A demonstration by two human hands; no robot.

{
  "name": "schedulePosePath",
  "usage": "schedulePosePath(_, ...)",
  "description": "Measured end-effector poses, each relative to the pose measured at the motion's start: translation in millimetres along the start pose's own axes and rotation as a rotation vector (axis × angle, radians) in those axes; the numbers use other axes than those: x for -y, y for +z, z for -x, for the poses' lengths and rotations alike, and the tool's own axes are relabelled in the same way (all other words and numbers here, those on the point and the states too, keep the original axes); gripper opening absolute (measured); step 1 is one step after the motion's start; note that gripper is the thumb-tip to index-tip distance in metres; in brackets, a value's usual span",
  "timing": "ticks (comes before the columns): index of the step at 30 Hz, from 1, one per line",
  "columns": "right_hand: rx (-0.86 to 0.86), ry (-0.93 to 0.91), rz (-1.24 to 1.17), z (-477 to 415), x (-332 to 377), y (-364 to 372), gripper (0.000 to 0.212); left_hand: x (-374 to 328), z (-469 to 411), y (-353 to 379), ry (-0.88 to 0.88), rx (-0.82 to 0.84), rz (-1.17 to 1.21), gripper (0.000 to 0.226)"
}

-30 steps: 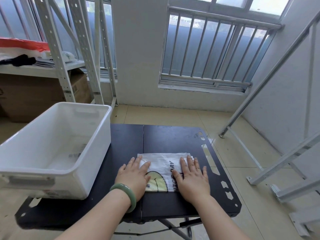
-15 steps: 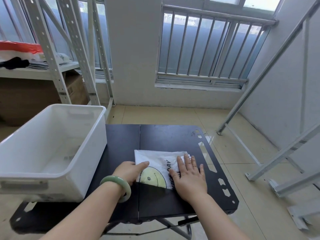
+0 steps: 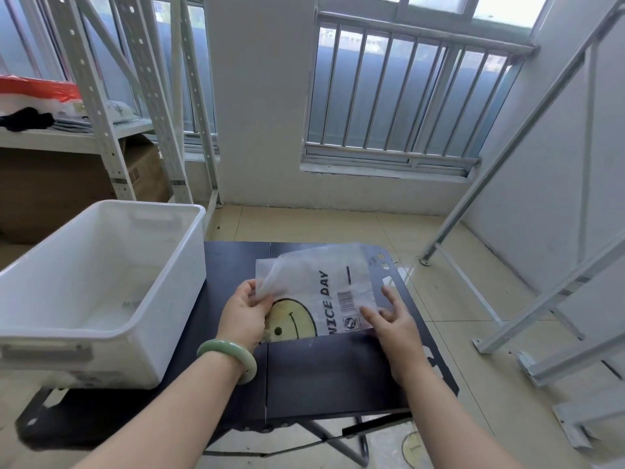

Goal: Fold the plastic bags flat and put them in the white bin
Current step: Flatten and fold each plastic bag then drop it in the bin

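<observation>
A white plastic bag (image 3: pixel 324 286) printed with a yellow smiley and "NICE DAY" is folded and lifted off the black folding table (image 3: pixel 321 370), its far edge tilted up. My left hand (image 3: pixel 245 313), with a green bangle on the wrist, pinches the bag's left edge. My right hand (image 3: pixel 389 319) holds the bag's right lower corner, thumb on top and fingers spread beneath. The white bin (image 3: pixel 162 299) stands on the table's left part, just left of my left hand, with a flat pale bag lying on its bottom.
Metal shelving (image 3: pixel 101 96) with cardboard boxes and piled items stands at the back left. A barred window (image 3: pixel 406 103) fills the far wall. White metal frames (image 3: pixel 558 299) lean on the right. Another smiley bag (image 3: pixel 414 446) lies on the tiled floor under the table.
The bag lay flat under both pressing palms. Now both hands grip its sides and have raised it off the table.
</observation>
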State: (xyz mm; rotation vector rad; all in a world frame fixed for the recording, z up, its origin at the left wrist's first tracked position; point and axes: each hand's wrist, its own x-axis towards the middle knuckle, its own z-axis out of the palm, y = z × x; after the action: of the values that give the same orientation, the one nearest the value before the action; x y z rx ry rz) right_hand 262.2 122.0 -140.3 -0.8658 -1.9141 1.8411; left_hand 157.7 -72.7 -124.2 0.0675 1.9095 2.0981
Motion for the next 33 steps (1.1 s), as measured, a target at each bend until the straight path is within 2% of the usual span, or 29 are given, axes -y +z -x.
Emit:
schedulePosePath(1, 0.015, 0.045, -0.093, -0.7, 2.4, -2.3, 0.045, -2.3, 1.6, 0.5, 0.015, 0.005, 0.018, 0.019)
schedulePosePath(3, 0.019, 0.052, -0.122, 0.3, 8.4, -4.5, 0.019, -6.6, 4.1, 2.2, 0.039, 0.019, 0.055, 0.019)
schedulePosePath(5, 0.016, 0.006, -0.133, 1.6, 11.9, -6.0, 0.007, -13.6, 8.3, 4.0, 0.060, 0.021, 0.086, 0.020)
schedulePosePath(8, 0.015, -0.085, -0.150, 6.4, 20.8, -7.9, 0.008, -28.4, 15.8, 5.4, 0.116, 0.025, 0.112, 0.027)
schedulePosePath(11, 0.031, -0.167, -0.104, 13.8, 30.4, -8.4, 0.006, -48.5, 28.3, 3.8, 0.179, 0.051, 0.165, 0.014)
schedulePosePath(15, 0.002, -0.273, -0.088, 23.4, 42.5, -5.6, 0.009, -73.2, 46.0, -4.3, 0.330, 0.025, 0.086, 0.007)
schedulePosePath(16, -0.001, -0.295, -0.090, 25.4, 46.7, -3.5, 0.010, -78.9, 49.7, -8.4, 0.392, 0.001, 0.045, 0.009)
schedulePosePath(20, 0.036, -0.361, -0.033, 25.9, 73.1, 16.5, 0.014, -98.5, 58.6, -37.0, 0.681, -0.101, -0.234, 0.041)
schedulePosePath(22, 0.050, -0.406, -0.014, 24.0, 93.2, 32.2, 0.018, -105.9, 59.7, -56.0, 0.755, -0.162, -0.318, 0.043)
schedulePosePath(26, 0.124, -0.570, 0.071, 23.1, 136.4, 71.5, 0.030, -114.0, 56.0, -96.2, 0.786, -0.351, -0.521, 0.029)
schedulePosePath(29, 0.167, -0.671, 0.101, 24.5, 164.6, 107.3, 0.025, -117.5, 54.0, -122.4, 0.776, -0.515, -0.665, 0.017)
schedulePosePath(33, 0.165, -0.837, 0.259, 18.9, 184.0, 155.6, 0.030, -117.1, 52.2, -147.1, 0.668, -0.594, -0.758, 0.018)
